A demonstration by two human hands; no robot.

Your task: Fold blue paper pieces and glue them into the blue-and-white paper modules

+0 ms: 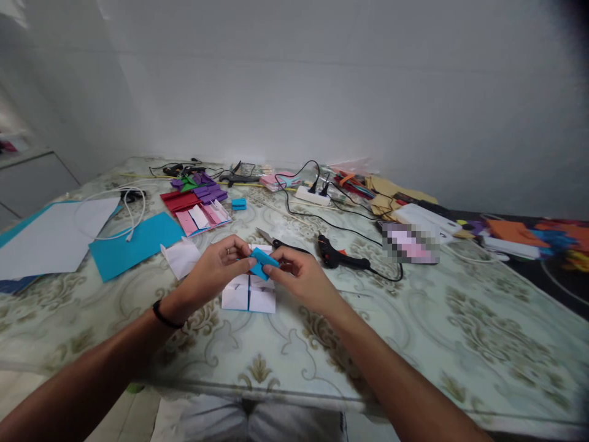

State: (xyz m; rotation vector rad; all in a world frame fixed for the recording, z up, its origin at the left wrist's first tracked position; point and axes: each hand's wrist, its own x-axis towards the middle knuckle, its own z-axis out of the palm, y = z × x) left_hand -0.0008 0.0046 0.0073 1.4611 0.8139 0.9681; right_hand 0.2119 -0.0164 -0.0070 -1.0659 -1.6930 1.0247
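Between my two hands is a small folded piece of blue paper (263,263), held above the table. My left hand (225,261) pinches its left side, thumb on top. On the other side, my right hand (294,270) grips it between thumb and fingers. Under the hands lies a white folded paper (237,296) with blue showing along its middle slit. Scissors (276,241) lie just behind the hands, partly hidden by the right fingers. A black glue gun (338,255) rests to the right of them.
Blue sheet (138,244) and white sheets (59,236) lie at left. Folded purple papers (209,189), red paper (179,201) and a small blue piece (238,204) sit behind. A power strip (313,196) with black cords, a blurred phone (409,242) and a white device (427,222) stand right.
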